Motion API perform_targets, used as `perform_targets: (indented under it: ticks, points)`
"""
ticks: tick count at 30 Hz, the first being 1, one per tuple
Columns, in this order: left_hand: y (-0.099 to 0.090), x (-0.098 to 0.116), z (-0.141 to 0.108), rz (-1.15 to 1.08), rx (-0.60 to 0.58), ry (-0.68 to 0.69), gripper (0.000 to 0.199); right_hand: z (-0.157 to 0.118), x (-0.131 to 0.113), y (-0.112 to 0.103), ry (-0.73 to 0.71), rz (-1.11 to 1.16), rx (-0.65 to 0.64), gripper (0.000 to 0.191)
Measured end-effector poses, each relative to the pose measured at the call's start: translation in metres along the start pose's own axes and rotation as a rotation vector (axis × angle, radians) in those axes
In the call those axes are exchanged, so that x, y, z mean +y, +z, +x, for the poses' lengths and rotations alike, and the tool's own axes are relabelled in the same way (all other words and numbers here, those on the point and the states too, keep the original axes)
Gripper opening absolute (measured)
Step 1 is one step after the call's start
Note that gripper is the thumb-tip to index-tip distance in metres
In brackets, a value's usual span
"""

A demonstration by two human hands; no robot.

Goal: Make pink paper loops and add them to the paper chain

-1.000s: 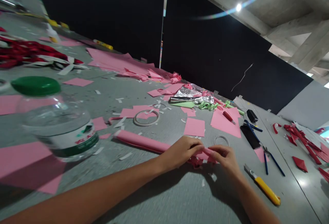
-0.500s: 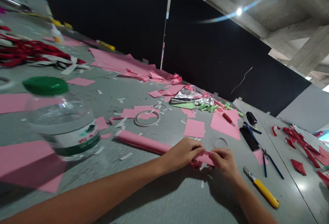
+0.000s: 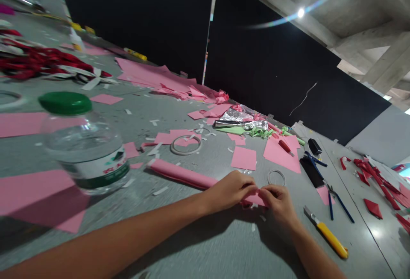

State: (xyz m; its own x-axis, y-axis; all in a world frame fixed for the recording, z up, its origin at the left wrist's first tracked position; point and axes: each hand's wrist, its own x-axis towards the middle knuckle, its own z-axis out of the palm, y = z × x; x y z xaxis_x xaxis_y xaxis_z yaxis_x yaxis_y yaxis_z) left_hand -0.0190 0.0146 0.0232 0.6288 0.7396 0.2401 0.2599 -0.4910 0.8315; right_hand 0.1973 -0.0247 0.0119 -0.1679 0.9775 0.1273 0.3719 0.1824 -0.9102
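Observation:
Between my two hands is a small pink paper piece [image 3: 254,199], its upper edge pinched by both. My left hand [image 3: 235,189] has its fingers closed on the paper's left part. With thumb and forefinger, my right hand [image 3: 278,200] grips the right end, close to the left fingertips. A long pink paper roll [image 3: 182,174] lies on the grey surface and runs behind my left hand. Crumpled darker pink paper shows partly under the held piece. Just beyond my right hand lies a thin tape ring [image 3: 276,177].
A water bottle [image 3: 86,151] with a green cap stands at left. A yellow utility knife [image 3: 329,236], pliers [image 3: 331,198] and a black phone-like slab [image 3: 310,172] lie at right. Pink squares [image 3: 243,158], a tape roll [image 3: 185,145] and scraps are spread beyond; a black panel [image 3: 144,18] rises behind.
My fingers have drawn slightly closer together along the paper's upper edge. The whole view has shifted a little, with the bottle now farther right in it.

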Motion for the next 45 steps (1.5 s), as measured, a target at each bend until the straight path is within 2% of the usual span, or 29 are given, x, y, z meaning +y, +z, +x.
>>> perform_targets:
  ticks: [5,11,20,26,31,37,41,45]
  points:
    - [-0.011,-0.006,0.004,0.087,0.059,-0.001,0.038,0.006,0.004,-0.008,0.065,0.085,-0.001,0.036]
    - [-0.020,-0.001,0.005,0.107,0.067,-0.007,0.040,0.009,0.002,-0.017,0.073,0.125,-0.005,0.039]
    - [-0.015,-0.004,0.003,0.100,0.084,-0.012,0.038,0.009,0.004,-0.014,0.070,0.120,-0.004,0.037]
    - [-0.012,0.002,0.001,-0.060,0.066,-0.103,0.035,0.008,0.010,-0.012,0.018,0.129,0.047,0.041]
    - [-0.010,-0.001,0.000,0.010,0.115,-0.005,0.035,0.007,0.006,-0.011,0.011,0.114,0.033,0.043]
    - [-0.001,-0.005,-0.002,0.071,0.084,0.024,0.037,0.007,0.008,-0.007,0.049,0.135,-0.042,0.044]
    - [-0.001,-0.002,-0.005,0.060,0.103,0.051,0.033,0.008,0.007,-0.008,0.091,0.169,0.007,0.050]
    - [-0.008,-0.007,-0.007,0.202,0.168,0.213,0.037,0.011,0.003,-0.015,0.089,0.150,0.045,0.051]
